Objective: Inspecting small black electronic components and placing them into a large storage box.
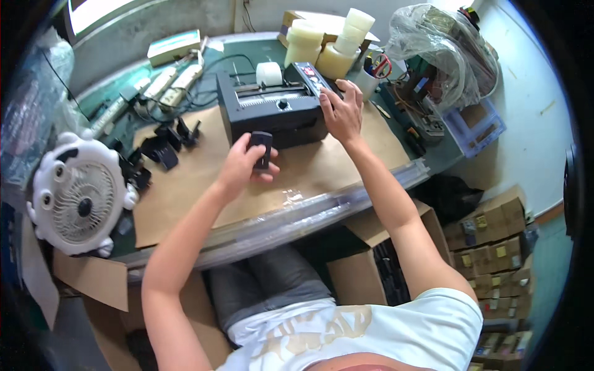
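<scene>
Just beyond the right hand [344, 115], a white cup [366, 85] holds scissors [383, 66].

A white short-sleeved shirt [408, 331] bears a tan print [361, 318] above what seem grey trousers [281, 278].

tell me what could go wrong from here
The left hand might drop the small black part, which it holds in front of the black machine.

The right hand, at the machine's control panel, could press a wrong button.

The stacked tape rolls behind could topple if bumped.
</scene>
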### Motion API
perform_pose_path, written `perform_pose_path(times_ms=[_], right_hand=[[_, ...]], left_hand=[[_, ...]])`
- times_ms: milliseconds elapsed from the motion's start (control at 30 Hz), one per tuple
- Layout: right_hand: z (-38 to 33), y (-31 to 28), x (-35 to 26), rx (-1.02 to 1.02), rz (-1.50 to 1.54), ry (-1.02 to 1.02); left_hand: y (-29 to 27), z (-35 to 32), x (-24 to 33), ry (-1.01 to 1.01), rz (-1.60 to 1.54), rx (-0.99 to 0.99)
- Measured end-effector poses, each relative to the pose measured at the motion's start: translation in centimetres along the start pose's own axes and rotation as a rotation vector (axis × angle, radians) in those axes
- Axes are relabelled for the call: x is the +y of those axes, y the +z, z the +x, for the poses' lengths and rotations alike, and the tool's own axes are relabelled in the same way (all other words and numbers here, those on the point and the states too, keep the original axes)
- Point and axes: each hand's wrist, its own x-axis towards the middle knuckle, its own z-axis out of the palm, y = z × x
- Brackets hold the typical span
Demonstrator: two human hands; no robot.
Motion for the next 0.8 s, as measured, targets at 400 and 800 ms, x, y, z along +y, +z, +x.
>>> perform_pose_path(times_ms=[400,800], right_hand=[[-0.7,-1.9,-6.8,-0.563,1.641,1.534],[-2.3,-1.7,-11.8,-0.869,1.549,0.849]], left_hand=[[-1.0,-0.5,-2.5,-0.285,-0.065,-0.024],[-1.9,-0.5,-1.8,-0.271,-0.250,-0.023]])
